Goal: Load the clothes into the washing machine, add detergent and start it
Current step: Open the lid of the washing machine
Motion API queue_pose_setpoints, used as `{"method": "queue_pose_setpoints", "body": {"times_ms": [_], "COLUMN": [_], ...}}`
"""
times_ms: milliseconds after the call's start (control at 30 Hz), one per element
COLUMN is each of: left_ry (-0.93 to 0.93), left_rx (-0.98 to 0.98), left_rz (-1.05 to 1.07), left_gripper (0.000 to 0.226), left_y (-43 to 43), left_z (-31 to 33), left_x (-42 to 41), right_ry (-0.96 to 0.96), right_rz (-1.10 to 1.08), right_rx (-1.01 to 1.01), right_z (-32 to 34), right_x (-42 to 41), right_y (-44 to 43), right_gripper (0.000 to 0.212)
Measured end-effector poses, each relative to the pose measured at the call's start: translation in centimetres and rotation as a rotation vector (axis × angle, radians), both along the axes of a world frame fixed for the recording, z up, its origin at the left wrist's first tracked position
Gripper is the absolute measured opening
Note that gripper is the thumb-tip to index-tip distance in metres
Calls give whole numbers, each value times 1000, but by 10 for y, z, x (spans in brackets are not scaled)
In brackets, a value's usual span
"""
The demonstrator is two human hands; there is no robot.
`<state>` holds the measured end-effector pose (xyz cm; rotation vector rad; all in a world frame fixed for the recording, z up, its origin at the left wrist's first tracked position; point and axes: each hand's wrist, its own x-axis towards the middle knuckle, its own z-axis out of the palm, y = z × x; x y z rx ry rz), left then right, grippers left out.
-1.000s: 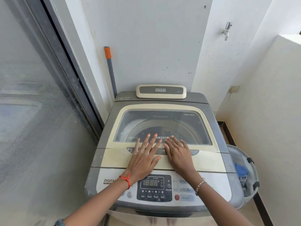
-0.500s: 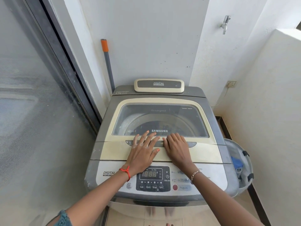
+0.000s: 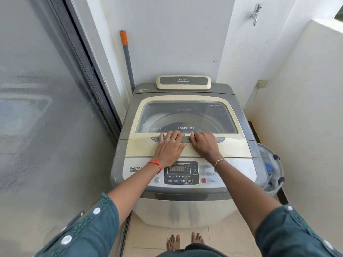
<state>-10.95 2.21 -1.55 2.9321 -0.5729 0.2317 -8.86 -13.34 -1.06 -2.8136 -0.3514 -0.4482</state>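
Observation:
A grey and cream top-loading washing machine [image 3: 128, 115] stands in front of me with its lid [image 3: 141, 147] down. Through the lid's glass window [image 3: 185, 115] I see the drum; what lies in it I cannot make out. My left hand [image 3: 169, 147] and my right hand [image 3: 204, 146] lie side by side on the lid's front part. The fingers of both curl into the grey handle recess [image 3: 220, 140]. The control panel [image 3: 181, 172] below my wrists shows a lit display.
A grey laundry basket [image 3: 278, 175] with something blue in it stands to the right of the machine. A stick with an orange top [image 3: 127, 58] leans in the back left corner. A glass sliding door [image 3: 46, 108] runs along the left, white walls are on the right, and a tap [image 3: 255, 13] sits high up.
Both hands slid back from the glass toward me, and their straight fingers curled into the handle recess. The camera pulled back and tilted down, so my feet show.

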Motion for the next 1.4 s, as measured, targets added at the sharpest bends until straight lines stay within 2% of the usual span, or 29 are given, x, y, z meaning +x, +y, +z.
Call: {"method": "queue_pose_setpoints", "body": {"times_ms": [267,567,700,800,867,967,1200,1400], "left_ry": [63,10,11,2,0,18,11,-91], "left_rx": [12,-17,-82,-104,-105,-72,-47,-3], "left_rz": [-22,13,37,53,50,45,55,56], "left_gripper": [35,34,35,45,53,50,48,49], "left_y": [0,-5,-6,-8,-8,-7,-9,-11], "left_z": [12,55,100,140,166,196,226,243], "left_x": [3,18,33,46,57,76,111,145], "right_ry": [138,206,261,287,269,252,235,190], "right_rz": [18,48,51,53,47,15,12,1], "right_rx": [-107,-69,-23,48,43,24,-43,36], "right_z": [17,64,109,149,175,203,226,255], "right_x": [-2,19,35,48,59,79,119,141], "right_y": [2,-5,-6,-5,-4,-3,-7,-11], "right_gripper": [48,48,38,41,39,36,38,37]}}
